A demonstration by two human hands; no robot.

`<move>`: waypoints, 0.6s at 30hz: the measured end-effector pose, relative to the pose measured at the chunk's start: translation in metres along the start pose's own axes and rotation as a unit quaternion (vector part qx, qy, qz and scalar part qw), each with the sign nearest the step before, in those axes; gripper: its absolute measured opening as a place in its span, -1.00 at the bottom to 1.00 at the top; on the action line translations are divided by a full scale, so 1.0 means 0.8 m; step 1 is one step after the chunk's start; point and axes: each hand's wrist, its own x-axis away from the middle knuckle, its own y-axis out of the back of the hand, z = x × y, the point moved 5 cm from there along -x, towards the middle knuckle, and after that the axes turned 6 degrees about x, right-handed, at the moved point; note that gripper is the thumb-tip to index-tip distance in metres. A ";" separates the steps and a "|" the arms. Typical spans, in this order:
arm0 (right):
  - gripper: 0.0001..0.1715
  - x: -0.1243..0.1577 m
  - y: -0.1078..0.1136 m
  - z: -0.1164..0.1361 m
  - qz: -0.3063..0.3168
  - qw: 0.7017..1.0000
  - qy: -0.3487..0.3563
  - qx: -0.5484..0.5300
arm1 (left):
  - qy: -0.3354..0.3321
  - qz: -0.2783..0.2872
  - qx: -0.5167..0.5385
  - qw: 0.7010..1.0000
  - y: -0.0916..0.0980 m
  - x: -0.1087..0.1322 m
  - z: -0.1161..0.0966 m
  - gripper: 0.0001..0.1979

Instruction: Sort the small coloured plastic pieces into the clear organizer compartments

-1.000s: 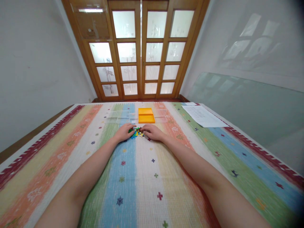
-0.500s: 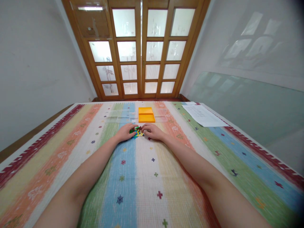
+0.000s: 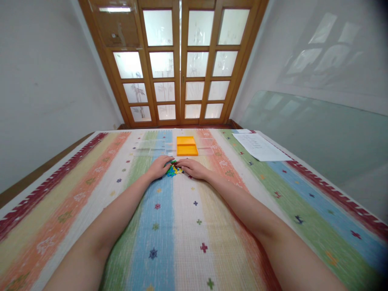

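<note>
A small pile of colourful pieces, blue, green, yellow and dark red, lies on the striped tablecloth between my two hands. At its left edge, my left hand curves round the pile with thumb and fingers apart. My right hand rests against the right side, its fingers reaching over the top of the pile. Nothing can be seen held in either hand. The undersides of the fingers are hidden.
Just beyond the pile lies an open orange case. Clear plastic trays flank it on the left and right. Printed paper lies at the back right of the tablecloth.
My left hand has shifted slightly forward and its thumb has drawn back from the pile. The fingers of my right hand have straightened, and more of the pile shows.
</note>
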 end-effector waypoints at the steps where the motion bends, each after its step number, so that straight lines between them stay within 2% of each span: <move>1: -0.60 0.000 0.000 -0.003 -0.005 1.000 -0.015 0.004 | 0.000 0.006 0.001 1.000 -0.002 0.000 0.001 -0.59; 4: -0.61 0.001 -0.001 -0.011 -0.014 0.999 -0.044 0.018 | 0.006 0.023 0.005 1.000 -0.007 0.000 0.006 -0.58; 9: -0.60 -0.002 -0.003 0.002 -0.002 1.000 0.018 0.012 | -0.008 0.038 0.016 0.999 -0.010 -0.002 0.008 -0.57; 14: -0.68 0.000 0.010 -0.003 -0.046 0.998 -0.035 0.026 | -0.023 0.042 0.028 0.998 -0.010 -0.003 0.002 -0.55; 18: -0.73 0.002 0.011 -0.001 -0.039 0.999 -0.009 0.019 | -0.031 0.043 0.036 0.998 -0.009 -0.002 -0.003 -0.55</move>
